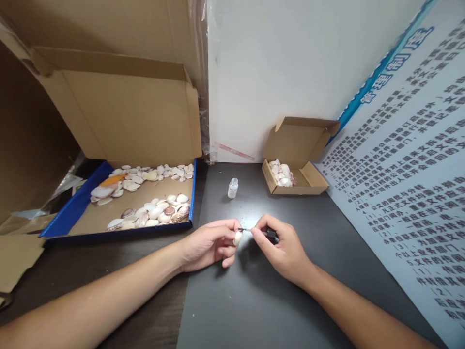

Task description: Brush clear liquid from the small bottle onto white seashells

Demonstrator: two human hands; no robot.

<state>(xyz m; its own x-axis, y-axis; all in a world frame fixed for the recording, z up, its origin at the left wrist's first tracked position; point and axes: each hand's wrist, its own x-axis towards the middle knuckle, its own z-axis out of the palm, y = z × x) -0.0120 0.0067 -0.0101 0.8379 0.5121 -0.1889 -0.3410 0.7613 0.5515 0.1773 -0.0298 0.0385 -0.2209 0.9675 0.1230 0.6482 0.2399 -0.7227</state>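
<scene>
Bottle [233, 189] stands upright on the worktop [225, 310]. On its near side, the left hand [214, 242] pinches a pale shell [237, 238]; the right hand [281, 245] pinches a thin brush [247, 230], tip at the shell, contact unconfirmed. Left of the bottle: blue-edged box [193, 194] with shells [156, 211]. Right: smaller open carton [300, 190], also holding shells.

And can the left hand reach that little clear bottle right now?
Probably: nothing seems to stand between the left hand and the bottle, though it would likely have to put down the shell it holds.
</scene>
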